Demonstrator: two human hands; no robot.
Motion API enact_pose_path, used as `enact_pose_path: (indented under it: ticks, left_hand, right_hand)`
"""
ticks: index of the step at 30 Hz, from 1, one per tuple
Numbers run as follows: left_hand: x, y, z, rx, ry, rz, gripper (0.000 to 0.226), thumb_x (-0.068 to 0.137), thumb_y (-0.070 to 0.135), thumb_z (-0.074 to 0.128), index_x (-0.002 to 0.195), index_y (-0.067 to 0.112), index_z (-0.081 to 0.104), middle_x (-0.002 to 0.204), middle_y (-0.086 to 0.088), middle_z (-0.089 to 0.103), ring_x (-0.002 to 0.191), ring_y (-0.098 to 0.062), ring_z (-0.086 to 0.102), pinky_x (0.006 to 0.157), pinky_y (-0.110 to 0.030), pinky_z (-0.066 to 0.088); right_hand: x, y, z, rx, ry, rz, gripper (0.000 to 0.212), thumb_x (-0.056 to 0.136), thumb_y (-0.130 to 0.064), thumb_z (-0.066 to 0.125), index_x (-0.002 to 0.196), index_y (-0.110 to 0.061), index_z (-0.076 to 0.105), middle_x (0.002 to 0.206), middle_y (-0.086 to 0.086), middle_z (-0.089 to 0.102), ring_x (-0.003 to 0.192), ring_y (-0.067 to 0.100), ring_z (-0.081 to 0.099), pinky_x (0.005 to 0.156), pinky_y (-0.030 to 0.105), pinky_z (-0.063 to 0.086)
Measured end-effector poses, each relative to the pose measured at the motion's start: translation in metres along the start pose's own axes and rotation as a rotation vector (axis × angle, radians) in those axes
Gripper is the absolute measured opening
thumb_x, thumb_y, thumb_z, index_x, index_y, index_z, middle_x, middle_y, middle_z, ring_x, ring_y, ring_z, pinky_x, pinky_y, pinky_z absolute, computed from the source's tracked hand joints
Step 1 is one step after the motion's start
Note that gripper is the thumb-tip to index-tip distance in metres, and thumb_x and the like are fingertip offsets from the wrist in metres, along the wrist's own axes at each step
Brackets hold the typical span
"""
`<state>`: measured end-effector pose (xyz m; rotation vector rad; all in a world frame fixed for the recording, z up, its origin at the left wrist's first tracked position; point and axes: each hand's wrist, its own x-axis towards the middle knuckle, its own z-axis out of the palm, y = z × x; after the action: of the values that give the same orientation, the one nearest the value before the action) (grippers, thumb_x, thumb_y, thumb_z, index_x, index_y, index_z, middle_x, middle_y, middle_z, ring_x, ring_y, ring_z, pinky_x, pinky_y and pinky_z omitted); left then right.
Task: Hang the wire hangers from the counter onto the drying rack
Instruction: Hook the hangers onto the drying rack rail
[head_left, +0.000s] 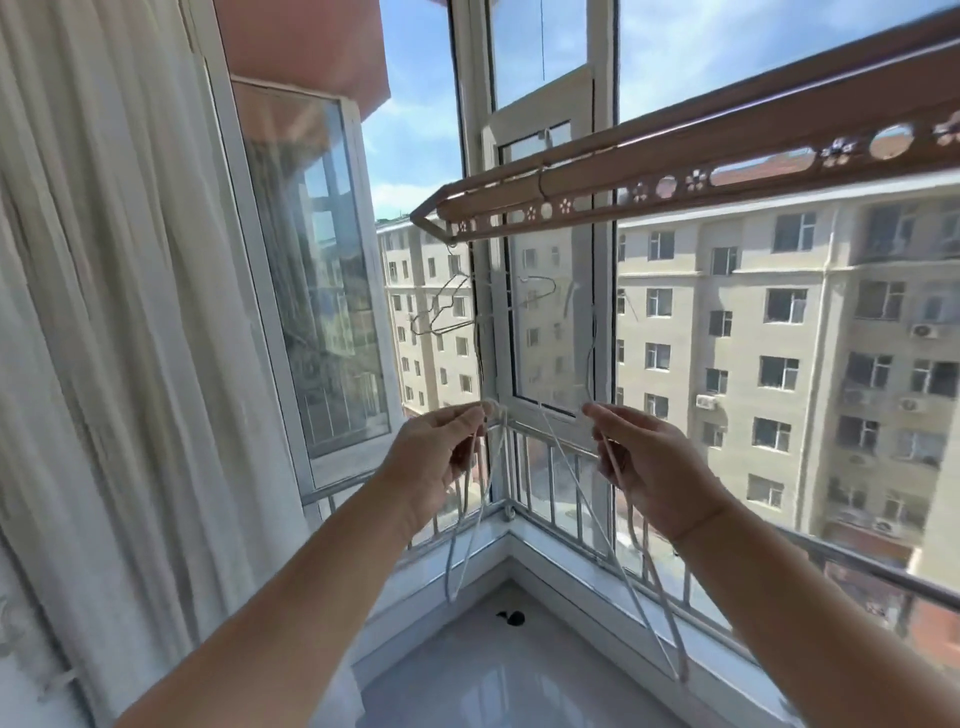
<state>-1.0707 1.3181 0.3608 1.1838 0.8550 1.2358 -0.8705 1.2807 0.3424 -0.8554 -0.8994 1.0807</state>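
Wire hangers (617, 556), white, were pinched by the left hand (431, 467) and right hand (654, 467), trailing below both grips. Above the grips, the drying rack (675, 171) already carried a dark hanger (441, 312); those held were not yet hung.

No legible text, label, brand, number or sign, drying rack (675, 156) showing only punched flower and round cut-outs, building facades (810, 312) opposite carrying no readable lettering
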Motion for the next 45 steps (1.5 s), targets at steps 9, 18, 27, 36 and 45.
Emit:
enact_pose_path:
  ticks: [9, 18, 27, 36, 45]
  left_hand:
    - [0.147, 0.047, -0.027, -0.020, -0.152, 0.025, 0.015, 0.090, 0.008, 0.057, 0.097, 0.002, 0.068, 0.075, -0.003, 0.058, 0.066, -0.010, 0.049, 0.056, -0.019, 0.046]
    - [0.273, 0.049, -0.016, -0.068, -0.232, 0.026, 0.016, 0.088, 0.011, 0.060, 0.097, 0.002, 0.070, 0.077, -0.005, 0.060, 0.071, -0.014, 0.050, 0.063, -0.024, 0.044]
    - [0.354, 0.054, -0.004, -0.125, -0.274, 0.056, 0.019, 0.088, 0.012, 0.059, 0.100, 0.001, 0.069, 0.079, -0.005, 0.059, 0.069, -0.012, 0.049, 0.060, -0.022, 0.046]
    - [0.409, 0.060, 0.006, -0.161, -0.371, 0.060, 0.018, 0.090, 0.011, 0.057, 0.100, 0.000, 0.067, 0.075, -0.003, 0.057, 0.065, -0.010, 0.049, 0.055, -0.018, 0.046]
    - [0.451, 0.066, 0.012, -0.153, -0.454, 0.052, 0.022, 0.089, 0.013, 0.059, 0.104, -0.001, 0.066, 0.077, -0.004, 0.059, 0.066, -0.009, 0.051, 0.054, -0.018, 0.047]
  right_hand:
    - [0.114, -0.004, 0.052, -0.017, 0.131, -0.151, 0.005, 0.081, -0.012, 0.066, 0.085, -0.011, 0.068, 0.063, 0.000, 0.054, 0.055, 0.010, 0.047, 0.047, 0.016, 0.043]
    - [0.213, -0.016, 0.061, -0.122, 0.199, -0.265, 0.008, 0.085, -0.009, 0.063, 0.091, -0.005, 0.066, 0.060, 0.000, 0.052, 0.056, 0.011, 0.044, 0.056, 0.022, 0.039]
    - [0.299, -0.026, 0.063, -0.181, 0.207, -0.310, 0.010, 0.084, -0.012, 0.064, 0.091, -0.005, 0.069, 0.057, 0.001, 0.050, 0.053, 0.012, 0.042, 0.055, 0.023, 0.038]
    - [0.341, -0.027, 0.066, -0.210, 0.275, -0.361, 0.005, 0.084, -0.012, 0.065, 0.086, -0.008, 0.069, 0.058, 0.001, 0.051, 0.050, 0.009, 0.044, 0.056, 0.023, 0.039]
    - [0.356, -0.024, 0.070, -0.200, 0.356, -0.333, 0.017, 0.085, -0.010, 0.063, 0.096, 0.003, 0.064, 0.061, 0.004, 0.050, 0.055, 0.012, 0.044, 0.053, 0.018, 0.043]
